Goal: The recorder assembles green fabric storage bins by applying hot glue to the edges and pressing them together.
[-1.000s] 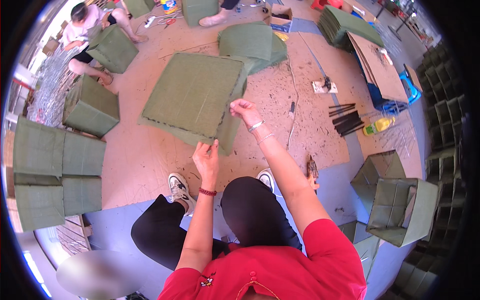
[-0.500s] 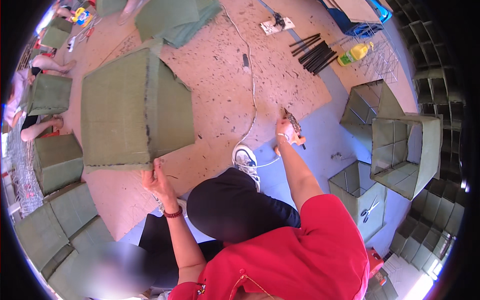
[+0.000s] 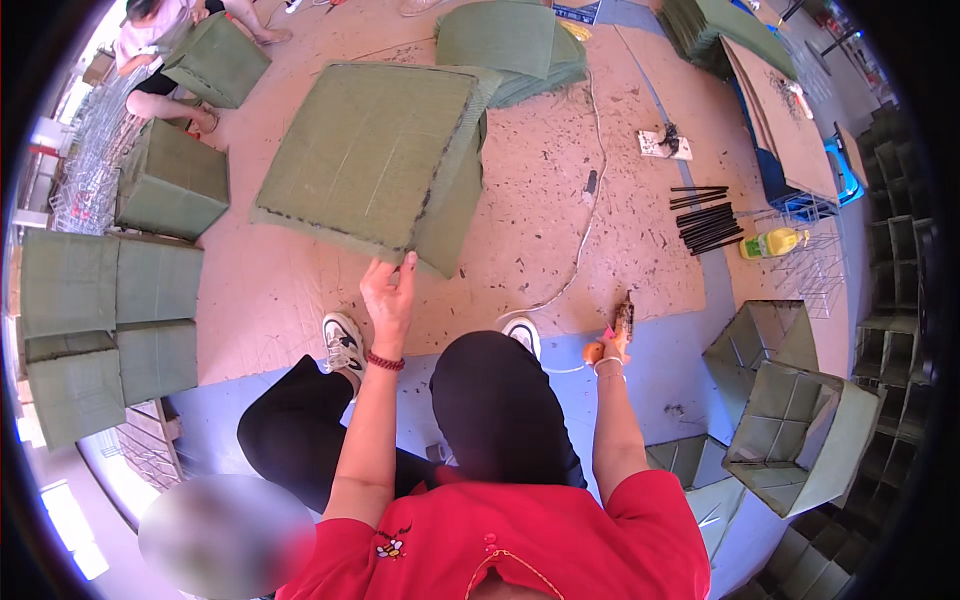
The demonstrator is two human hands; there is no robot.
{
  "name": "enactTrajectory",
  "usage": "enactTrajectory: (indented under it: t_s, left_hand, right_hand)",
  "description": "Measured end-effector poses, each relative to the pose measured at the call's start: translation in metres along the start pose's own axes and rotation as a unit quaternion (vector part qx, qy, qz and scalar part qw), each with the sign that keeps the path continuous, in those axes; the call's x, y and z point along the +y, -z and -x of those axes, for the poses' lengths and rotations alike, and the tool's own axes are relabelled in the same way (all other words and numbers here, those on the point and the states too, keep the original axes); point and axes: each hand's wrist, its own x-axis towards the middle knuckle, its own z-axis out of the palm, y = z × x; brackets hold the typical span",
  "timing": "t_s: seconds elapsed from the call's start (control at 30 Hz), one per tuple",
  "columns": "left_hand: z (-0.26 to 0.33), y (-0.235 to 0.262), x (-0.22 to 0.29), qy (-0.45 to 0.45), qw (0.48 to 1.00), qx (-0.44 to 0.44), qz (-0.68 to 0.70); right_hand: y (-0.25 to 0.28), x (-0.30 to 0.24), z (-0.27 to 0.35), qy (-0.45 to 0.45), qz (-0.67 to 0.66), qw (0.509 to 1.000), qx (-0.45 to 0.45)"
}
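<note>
A big green box (image 3: 365, 155) with dark glue smeared along its edges stands tilted on the floor in front of me. My left hand (image 3: 388, 297) pinches its near lower corner, thumb and fingers closed on the edge. Well to the right of the box, my right hand (image 3: 610, 352) is wrapped round the handle of a hot glue gun (image 3: 624, 318). Its nozzle points away from me, its body is stained dark, and a white cord (image 3: 600, 130) trails over the floor.
Black glue sticks (image 3: 708, 228) and a yellow bottle (image 3: 773, 243) lie to the right, near a power strip (image 3: 665, 145). Open green boxes (image 3: 790, 435) stand at the right. Green sheets (image 3: 500, 40) are stacked ahead. More boxes (image 3: 160, 180) and a seated person (image 3: 150, 40) are at the left.
The whole view has swung, so most things sit farther right or lower in it. The box tilts differently, its broad face turned more upward. Both hands keep their grips.
</note>
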Motion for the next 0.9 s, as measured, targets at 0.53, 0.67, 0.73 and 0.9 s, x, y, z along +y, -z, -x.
enactTrajectory:
  t_s: [0.53, 0.67, 0.73, 0.9]
  left_hand:
    - [0.007, 0.003, 0.001, -0.006, 1.0, -0.008, 0.003]
    - [0.006, 0.004, 0.001, -0.014, 1.0, -0.004, 0.024]
    - [0.005, 0.004, 0.001, -0.005, 1.0, -0.014, 0.022]
    - [0.006, 0.006, -0.002, 0.003, 0.999, -0.011, 0.035]
  right_hand:
    - [-0.105, -0.131, 0.299, 0.364, 0.161, 0.803, -0.444]
    - [-0.107, -0.116, 0.305, 0.35, 0.197, 0.817, -0.414]
    - [-0.112, -0.114, 0.294, 0.379, 0.227, 0.805, -0.395]
    - [-0.13, -0.131, 0.291, 0.399, 0.197, 0.82, -0.361]
